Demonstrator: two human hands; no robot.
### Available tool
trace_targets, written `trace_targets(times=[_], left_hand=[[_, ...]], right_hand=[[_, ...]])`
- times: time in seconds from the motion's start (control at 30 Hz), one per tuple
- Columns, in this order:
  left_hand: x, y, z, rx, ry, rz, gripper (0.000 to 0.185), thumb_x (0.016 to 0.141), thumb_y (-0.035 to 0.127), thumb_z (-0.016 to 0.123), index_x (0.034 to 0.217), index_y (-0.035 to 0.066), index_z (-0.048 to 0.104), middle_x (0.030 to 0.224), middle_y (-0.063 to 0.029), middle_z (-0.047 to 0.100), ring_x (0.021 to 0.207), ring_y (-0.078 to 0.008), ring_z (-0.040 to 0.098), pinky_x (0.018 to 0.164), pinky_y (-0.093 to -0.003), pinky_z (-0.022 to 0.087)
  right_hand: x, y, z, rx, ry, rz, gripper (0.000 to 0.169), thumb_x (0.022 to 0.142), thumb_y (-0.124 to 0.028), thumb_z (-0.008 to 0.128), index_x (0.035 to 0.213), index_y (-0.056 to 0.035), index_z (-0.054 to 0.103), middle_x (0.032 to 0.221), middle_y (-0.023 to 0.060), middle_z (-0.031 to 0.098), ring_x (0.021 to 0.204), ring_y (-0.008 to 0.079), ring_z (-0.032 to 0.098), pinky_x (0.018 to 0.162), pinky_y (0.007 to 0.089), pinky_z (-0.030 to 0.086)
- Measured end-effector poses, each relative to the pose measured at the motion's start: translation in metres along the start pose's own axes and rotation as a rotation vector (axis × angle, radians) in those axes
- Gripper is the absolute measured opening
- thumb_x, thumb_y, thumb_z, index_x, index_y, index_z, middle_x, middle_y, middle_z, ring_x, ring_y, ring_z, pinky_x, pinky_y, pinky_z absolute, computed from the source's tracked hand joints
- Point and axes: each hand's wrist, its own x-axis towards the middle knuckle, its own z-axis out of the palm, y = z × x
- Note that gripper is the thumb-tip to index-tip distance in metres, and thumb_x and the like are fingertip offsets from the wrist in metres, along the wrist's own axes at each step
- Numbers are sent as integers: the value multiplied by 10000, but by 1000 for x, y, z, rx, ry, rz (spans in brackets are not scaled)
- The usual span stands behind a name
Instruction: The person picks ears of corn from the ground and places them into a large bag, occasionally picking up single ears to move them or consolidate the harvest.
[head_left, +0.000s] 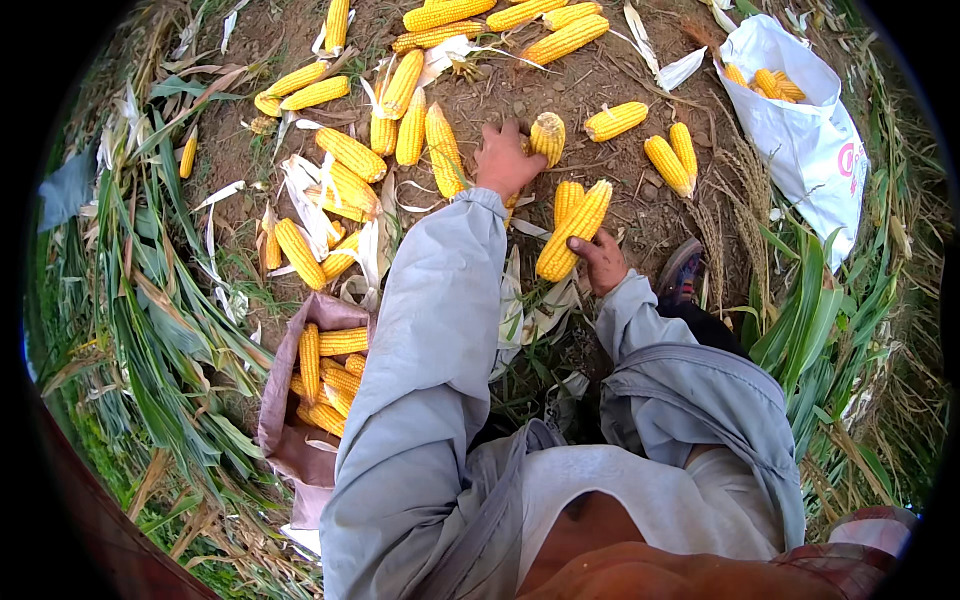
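My right hand (603, 262) grips a yellow ear of corn (576, 231), its thumb lying across the lower end. That husked ear tilts up and to the right, partly over another ear (568, 201). Farther forward, my left hand (510, 159) reaches down low over the soil with thumb and fingers apart. Its thumb is beside a short-looking ear (549, 139), seen nearly end-on; whether they touch is hard to tell. On its other side lies a long ear (444, 150). Part of one more ear shows beneath the left wrist, mostly hidden by the sleeve.
Several husked ears (435, 34) are scattered over bare soil, with dry husks (304, 187) among them. A pinkish sack (281, 397) holding ears stands by my left arm. At the right is a white woven sack (795, 127) with ears inside. Cut corn stalks (161, 300) border the left.
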Motion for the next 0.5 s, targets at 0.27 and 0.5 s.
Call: trace_targets(times=[0.27,0.5], left_hand=[[-24,-45,-30,-7,-42,65,723,723,307,661,1305,76,298,1133,-278,487,1014,-405,532,845,-416,438],[-89,-51,-154,-1046,73,202,583,759,40,633,1256,-14,332,1116,-160,560,1037,-226,538,899,-338,426]], right_hand=[[28,-33,29,457,1,-198,434,805,-157,621,1169,1,445,1089,88,534,1019,212,513,906,364,400],[5,-48,51,559,-206,-204,567,781,-248,652,1214,16,399,1128,129,523,1077,258,500,971,404,372]])
